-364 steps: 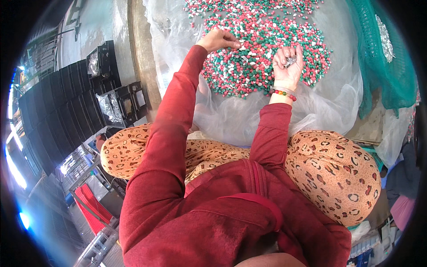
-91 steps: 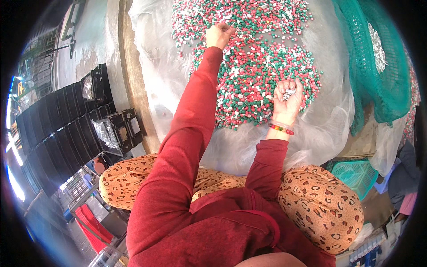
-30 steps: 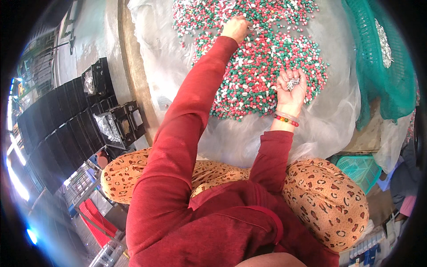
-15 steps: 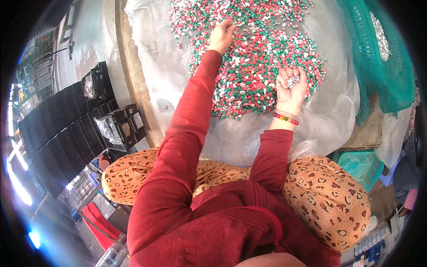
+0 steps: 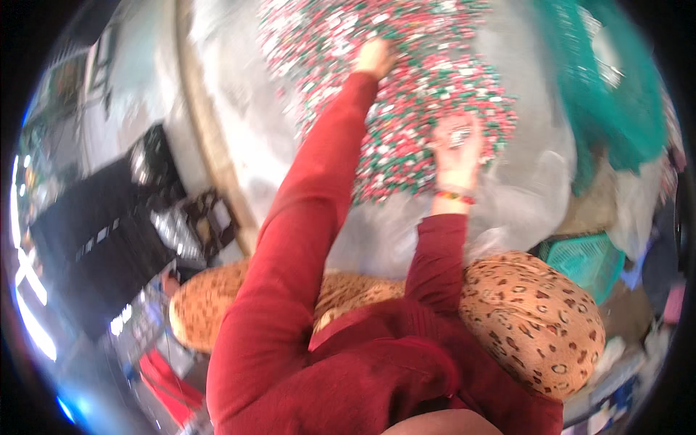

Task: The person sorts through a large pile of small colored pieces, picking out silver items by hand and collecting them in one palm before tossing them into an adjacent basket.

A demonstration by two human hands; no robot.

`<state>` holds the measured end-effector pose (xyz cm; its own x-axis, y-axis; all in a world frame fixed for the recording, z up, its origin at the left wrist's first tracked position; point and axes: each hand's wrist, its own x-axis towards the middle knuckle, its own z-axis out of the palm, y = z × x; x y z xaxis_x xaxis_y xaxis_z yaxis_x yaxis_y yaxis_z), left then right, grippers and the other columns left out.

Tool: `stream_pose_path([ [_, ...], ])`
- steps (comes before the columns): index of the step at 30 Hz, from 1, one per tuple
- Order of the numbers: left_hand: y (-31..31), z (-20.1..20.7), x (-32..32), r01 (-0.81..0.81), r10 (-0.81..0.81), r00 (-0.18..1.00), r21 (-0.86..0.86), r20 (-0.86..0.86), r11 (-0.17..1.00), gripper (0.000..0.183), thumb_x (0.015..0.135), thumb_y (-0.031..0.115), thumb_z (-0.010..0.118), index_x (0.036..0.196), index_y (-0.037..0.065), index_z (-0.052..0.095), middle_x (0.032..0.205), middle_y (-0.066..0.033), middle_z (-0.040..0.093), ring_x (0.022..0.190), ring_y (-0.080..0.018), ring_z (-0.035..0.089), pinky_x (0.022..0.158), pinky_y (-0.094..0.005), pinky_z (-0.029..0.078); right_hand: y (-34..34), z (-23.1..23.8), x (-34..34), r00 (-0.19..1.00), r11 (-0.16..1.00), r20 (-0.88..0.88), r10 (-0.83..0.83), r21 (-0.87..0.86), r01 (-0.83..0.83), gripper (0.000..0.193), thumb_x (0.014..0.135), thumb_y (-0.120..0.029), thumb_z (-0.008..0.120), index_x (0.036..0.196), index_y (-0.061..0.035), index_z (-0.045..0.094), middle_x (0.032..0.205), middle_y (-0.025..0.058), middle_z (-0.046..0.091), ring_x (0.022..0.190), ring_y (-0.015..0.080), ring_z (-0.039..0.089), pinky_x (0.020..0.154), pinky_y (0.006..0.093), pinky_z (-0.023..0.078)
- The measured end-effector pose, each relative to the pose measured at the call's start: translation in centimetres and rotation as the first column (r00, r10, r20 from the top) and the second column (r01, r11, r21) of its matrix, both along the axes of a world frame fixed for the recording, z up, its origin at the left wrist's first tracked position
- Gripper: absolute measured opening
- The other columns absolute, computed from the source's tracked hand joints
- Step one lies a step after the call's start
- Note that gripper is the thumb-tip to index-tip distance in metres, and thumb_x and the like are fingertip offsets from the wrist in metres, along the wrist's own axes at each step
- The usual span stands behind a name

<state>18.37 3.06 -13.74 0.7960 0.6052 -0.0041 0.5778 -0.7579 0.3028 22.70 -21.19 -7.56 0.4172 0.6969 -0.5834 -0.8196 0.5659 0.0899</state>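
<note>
A wide spread of small red, green and white pellet-like pieces (image 5: 406, 156) lies on a pale translucent sheet (image 5: 536, 138). Over its far part reaches my left hand (image 5: 376, 58), palm side hidden and fingers smeared by motion; whether it pinches anything cannot be told. Nearer and to the right, my right hand (image 5: 458, 148) is turned palm up. Its fingers curl around a small heap of white pieces (image 5: 459, 135), blurred here. A beaded bracelet (image 5: 455, 196) circles the right wrist.
Green netting (image 5: 623, 123) borders the sheet on the right, with a green plastic basket (image 5: 583, 261) below it. Black trays or crates (image 5: 109, 225) and silvery crumpled material (image 5: 176, 230) stand on the left, beyond the raised edge (image 5: 210, 148). My knees flank the near side.
My left hand has shifted a little right and down over the pieces. My right hand stays palm up with the white pieces. The whole view has moved slightly and blurred.
</note>
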Motion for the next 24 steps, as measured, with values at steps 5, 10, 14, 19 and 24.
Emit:
stream_pose_path([
  [5,-1.9,-2.1,-2.6,0.343,-0.34,0.939,0.172,-0.049,0.923,0.016,0.066,0.002,0.058,0.082,0.001,0.059,0.088,-0.0217,0.055,0.087,-0.0362,0.053,0.075,-0.042,0.044,2.0,-2.5,-2.3,0.97,0.986,-0.217,-0.109,-0.144,0.079,0.021,0.082,-0.024,0.053,0.068,-0.0111,0.046,0.06,0.0015,0.046,0.055,0.0143,0.049,0.046,0.0229,0.042],
  [10,-0.1,-2.7,-4.7,0.021,-0.021,1.0,-0.011,0.02,1.0,0.017,0.072,0.013,0.059,0.08,-0.001,0.062,0.074,-0.0177,0.057,0.065,-0.0312,0.055,0.059,-0.0402,0.044,2.3,-2.9,-3.8,0.999,0.998,0.051,-0.001,-0.06,0.004,0.028,0.085,-0.026,0.05,0.062,-0.0107,0.044,0.056,0.0022,0.042,0.047,0.0128,0.04,0.035,0.0218,0.027],
  [14,-3.4,5.2,-4.3,-0.275,0.41,0.909,-0.635,0.073,0.722,0.031,0.073,0.026,0.064,0.079,-0.004,0.063,0.065,-0.0095,0.06,0.054,-0.0182,0.056,0.055,-0.0339,0.046,2.3,-2.4,-4.4,0.996,0.984,0.059,-0.073,-0.161,0.081,0.025,0.084,-0.026,0.051,0.067,-0.0089,0.045,0.059,0.0036,0.045,0.055,0.0153,0.045,0.042,0.0245,0.034],
  [19,-6.2,10.7,-5.3,0.209,-0.077,0.97,-0.619,0.233,0.757,0.023,0.075,0.023,0.063,0.08,0.001,0.064,0.076,-0.008,0.061,0.069,-0.0144,0.058,0.063,-0.029,0.046,2.2,-5.0,-6.1,0.993,0.988,0.11,0.053,-0.152,-0.036,0.022,0.086,-0.029,0.047,0.082,-0.0076,0.054,0.073,0.0071,0.058,0.073,0.023,0.057,0.064,0.0364,0.047],
  [24,-11.1,14.0,-5.2,0.41,-0.44,0.898,-0.39,0.014,0.824,0.018,0.073,0.013,0.062,0.087,0.001,0.061,0.092,-0.0138,0.06,0.085,-0.0238,0.059,0.077,-0.0338,0.045,2.6,-4.6,-6.7,1.0,1.0,0.026,0.016,-0.013,-0.016,0.021,0.085,-0.024,0.05,0.091,-0.0038,0.054,0.079,0.0065,0.058,0.078,0.0193,0.057,0.068,0.032,0.046],
])
